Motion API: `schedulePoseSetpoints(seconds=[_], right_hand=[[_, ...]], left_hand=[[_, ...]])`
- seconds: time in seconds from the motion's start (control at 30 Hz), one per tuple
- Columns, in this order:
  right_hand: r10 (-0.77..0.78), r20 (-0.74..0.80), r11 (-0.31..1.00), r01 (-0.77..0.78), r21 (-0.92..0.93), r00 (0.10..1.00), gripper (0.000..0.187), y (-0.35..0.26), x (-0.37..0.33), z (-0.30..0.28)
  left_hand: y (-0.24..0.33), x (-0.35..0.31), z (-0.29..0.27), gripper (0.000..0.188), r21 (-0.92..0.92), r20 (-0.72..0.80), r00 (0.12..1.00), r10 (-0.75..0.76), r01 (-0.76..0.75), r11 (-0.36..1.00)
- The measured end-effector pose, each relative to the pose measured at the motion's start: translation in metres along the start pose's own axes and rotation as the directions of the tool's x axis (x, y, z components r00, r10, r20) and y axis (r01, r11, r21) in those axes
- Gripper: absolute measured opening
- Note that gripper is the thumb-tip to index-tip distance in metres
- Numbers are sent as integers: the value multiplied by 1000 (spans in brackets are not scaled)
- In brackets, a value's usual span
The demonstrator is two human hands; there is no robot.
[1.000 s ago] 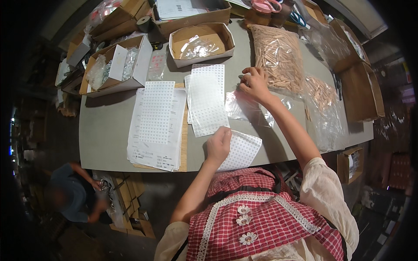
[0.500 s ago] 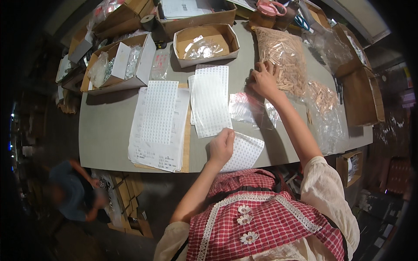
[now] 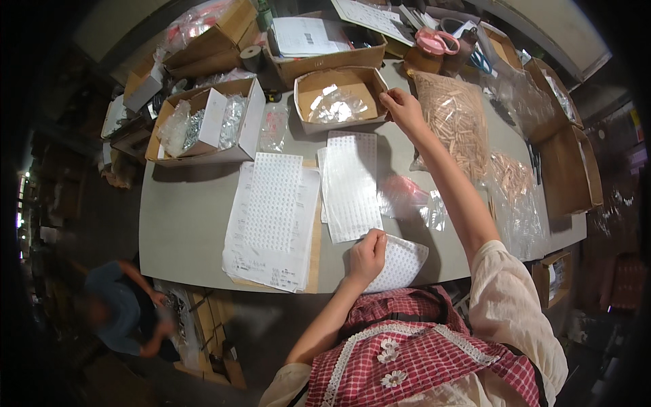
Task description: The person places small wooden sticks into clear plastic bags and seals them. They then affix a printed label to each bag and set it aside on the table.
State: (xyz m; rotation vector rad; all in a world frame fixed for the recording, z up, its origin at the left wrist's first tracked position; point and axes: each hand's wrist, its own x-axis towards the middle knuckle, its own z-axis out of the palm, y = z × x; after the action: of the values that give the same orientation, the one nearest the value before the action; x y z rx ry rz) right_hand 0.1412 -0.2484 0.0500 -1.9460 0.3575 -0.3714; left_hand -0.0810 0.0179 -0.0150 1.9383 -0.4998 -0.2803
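My left hand is closed on a sticker sheet printed with rows of small marks, at the table's front edge. My right hand is at the right end of a shallow cardboard box, fingers pinched together beside its rim; what they hold, if anything, is too small to tell. Small clear plastic bags lie in that box. Between my hands, another printed sticker sheet rests on the table, with clear zip bags to its right.
A large bag of wooden dowels stands at right, a smaller dowel bag beside it. Papers with a sticker sheet lie at left. Behind them is a white box of bagged hardware. A person works at lower left.
My right hand has left the dowel bag and moved up and left to the shallow box's right rim. My left hand still holds the sticker sheet. The whole view has shifted slightly.
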Motion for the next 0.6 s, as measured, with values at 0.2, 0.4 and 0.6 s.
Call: schedulePoseSetpoints(seconds=[0.2, 0.4, 0.6], right_hand=[[62, 438, 998, -55, -30, 897, 28, -2, -162, -24], [144, 554, 988, -90, -123, 820, 32, 5, -278, -60], [295, 345, 955, -286, -76, 891, 25, -1, -315, -75]], left_hand=[[-4, 0, 4, 20, -43, -50, 998, -40, 38, 998], [-10, -2, 3, 16, -147, -95, 994, -49, 34, 989], [-25, 0, 3, 16, -524, 95, 986, -137, 167, 835]])
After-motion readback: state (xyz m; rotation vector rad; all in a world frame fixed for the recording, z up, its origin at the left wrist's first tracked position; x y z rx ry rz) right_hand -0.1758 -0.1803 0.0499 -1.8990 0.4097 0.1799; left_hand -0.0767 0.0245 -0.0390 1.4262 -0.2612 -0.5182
